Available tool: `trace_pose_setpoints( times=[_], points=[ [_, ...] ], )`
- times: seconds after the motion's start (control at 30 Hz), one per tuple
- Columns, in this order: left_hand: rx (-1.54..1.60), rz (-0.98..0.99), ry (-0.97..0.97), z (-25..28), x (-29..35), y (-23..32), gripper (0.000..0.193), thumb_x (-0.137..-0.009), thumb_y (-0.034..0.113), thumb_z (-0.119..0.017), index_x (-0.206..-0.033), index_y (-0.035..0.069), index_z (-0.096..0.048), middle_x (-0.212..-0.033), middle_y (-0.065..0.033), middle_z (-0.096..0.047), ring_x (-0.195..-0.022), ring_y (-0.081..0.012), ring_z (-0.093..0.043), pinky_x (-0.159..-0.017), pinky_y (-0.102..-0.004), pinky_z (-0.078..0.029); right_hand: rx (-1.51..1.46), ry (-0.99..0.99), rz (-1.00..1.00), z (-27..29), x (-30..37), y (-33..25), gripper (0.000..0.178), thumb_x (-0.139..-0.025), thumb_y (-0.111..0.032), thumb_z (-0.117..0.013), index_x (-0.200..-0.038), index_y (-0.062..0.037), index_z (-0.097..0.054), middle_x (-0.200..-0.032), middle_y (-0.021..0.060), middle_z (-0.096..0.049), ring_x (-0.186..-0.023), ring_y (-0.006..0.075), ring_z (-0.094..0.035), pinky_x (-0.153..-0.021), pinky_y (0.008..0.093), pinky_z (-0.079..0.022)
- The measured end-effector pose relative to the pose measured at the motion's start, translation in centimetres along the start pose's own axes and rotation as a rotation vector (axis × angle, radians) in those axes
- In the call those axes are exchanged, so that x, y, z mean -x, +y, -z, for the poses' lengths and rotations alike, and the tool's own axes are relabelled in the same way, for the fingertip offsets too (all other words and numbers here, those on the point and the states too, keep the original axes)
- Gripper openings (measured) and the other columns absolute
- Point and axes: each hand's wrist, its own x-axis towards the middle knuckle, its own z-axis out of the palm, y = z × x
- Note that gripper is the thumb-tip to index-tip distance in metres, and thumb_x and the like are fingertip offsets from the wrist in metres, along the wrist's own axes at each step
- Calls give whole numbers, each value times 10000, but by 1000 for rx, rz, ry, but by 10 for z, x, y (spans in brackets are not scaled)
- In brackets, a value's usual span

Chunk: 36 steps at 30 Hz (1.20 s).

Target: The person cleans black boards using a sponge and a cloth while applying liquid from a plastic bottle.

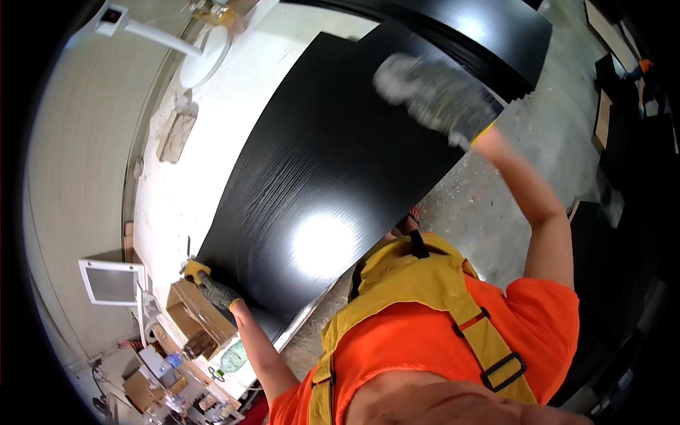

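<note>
A large glossy black panel [304,163] lies in front of me on a white worktable, its surface showing fine ripples and a bright reflection. My right hand [460,117], in a grey glove with a yellow cuff, is over the panel's far right part and smeared by motion. With it goes a crumpled pale grey rag [404,78], also blurred. At the panel's near left corner is my left hand [218,290], gloved alike, its fingers closed on a small yellow object [195,270] whose exact kind I cannot make out.
More black panels [467,28] are stacked beyond. On the white tabletop [191,184] stand a block [177,134] and a white lamp base [205,57]. An open cardboard box [188,308], a green bottle [232,356] and clutter lie at lower left. Dark boards [609,248] stand at right.
</note>
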Motion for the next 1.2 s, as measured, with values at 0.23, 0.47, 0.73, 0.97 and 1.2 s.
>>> trace_pose_setpoints(
  times=[0.23,0.47,0.73,0.97,1.2],
  points=[
    [-122,127,-70,-30,-26,25,480,-1004,329,-534,-1263,-75,-559,-1216,-195,-622,-1072,-284,-573,-972,-352,-422,72,75,-1123,39,41,37,718,-855,-468,-586,-1434,-69,-437,-1365,229,-531,-1248,332,-527,-1035,381,-399],
    [-12,144,-148,-29,-64,15,505,-994,353,-547,-1287,-58,-543,-1191,-148,-630,-1043,-246,-569,-948,-333,-429,220,227,-1242,31,108,-57,750,-858,-572,-604,-1382,-46,-499,-1297,220,-591,-1208,344,-562,-1009,393,-417],
    [-130,167,-293,-46,-105,13,558,-992,408,-530,-1338,-29,-507,-1248,-135,-597,-1115,-235,-543,-991,-323,-400,159,443,-1294,33,188,-87,572,-922,-352,-646,-1378,-34,-511,-1300,167,-598,-1184,243,-572,-997,346,-430],
    [480,201,-242,-85,-124,80,446,-975,307,-581,-1258,-36,-548,-1151,-97,-613,-1010,-175,-587,-910,-290,-472,52,617,-1322,33,227,-82,565,-950,-278,-613,-1383,53,-465,-1321,152,-573,-1192,217,-549,-1001,333,-423],
    [613,47,-312,-220,-124,191,399,-1007,258,-535,-1269,-43,-555,-1215,-127,-597,-1062,-191,-581,-937,-308,-476,-100,1009,-1031,114,291,-65,513,-991,-238,-540,-1431,0,-429,-1403,97,-521,-1229,190,-520,-1071,330,-383]
  ],
)
